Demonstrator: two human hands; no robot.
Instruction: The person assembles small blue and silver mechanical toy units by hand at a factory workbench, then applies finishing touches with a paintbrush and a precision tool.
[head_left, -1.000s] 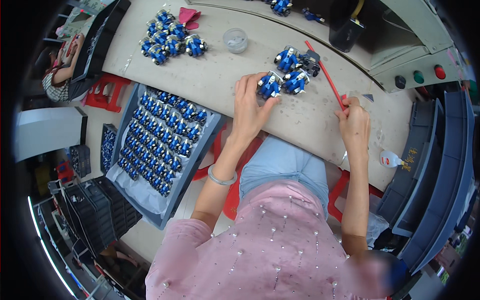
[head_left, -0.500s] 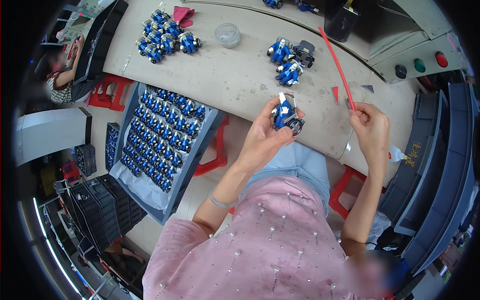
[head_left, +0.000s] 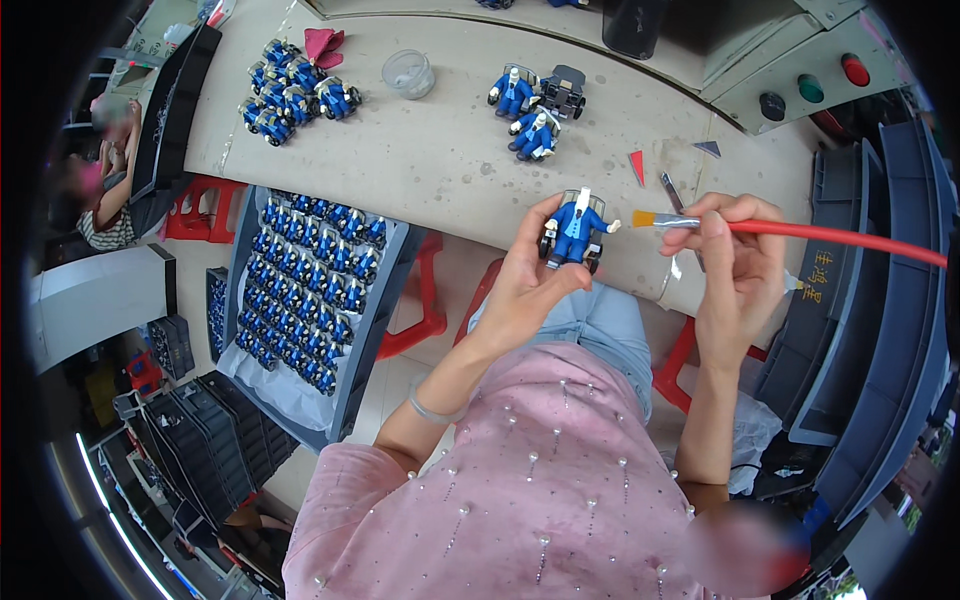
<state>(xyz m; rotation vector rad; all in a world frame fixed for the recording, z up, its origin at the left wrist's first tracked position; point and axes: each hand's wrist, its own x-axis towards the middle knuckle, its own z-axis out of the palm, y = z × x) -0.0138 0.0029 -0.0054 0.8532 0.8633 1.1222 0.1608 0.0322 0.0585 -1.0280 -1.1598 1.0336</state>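
A small toy figure (head_left: 577,228) in a blue suit, seated in a dark-wheeled chair, is held upright by my left hand (head_left: 515,290), fingers and thumb around its sides. It faces me, one pale hand stuck out to its right. My right hand (head_left: 740,265) pinches a red-handled paintbrush (head_left: 830,232) near its metal ferrule. The yellowish bristles point left and stop just short of the figure's pale hand; I see a slim gap. Beyond, on the table, stand two similar figures, one upper (head_left: 513,92) and one lower (head_left: 533,136), beside a dark seat with wheels (head_left: 562,92).
At the table's far left are a cluster of blue figures (head_left: 290,95), a pink cloth (head_left: 323,47) and a clear cup (head_left: 408,75). A grey crate (head_left: 385,300) holds rows of figures. Near my right hand lie a thin metal tool (head_left: 671,190) and a red triangular piece (head_left: 637,168).
The brush has swung from upright to level, its bristles now toward the figure. My left hand has turned the figure to face me. The whole view has shifted slightly.
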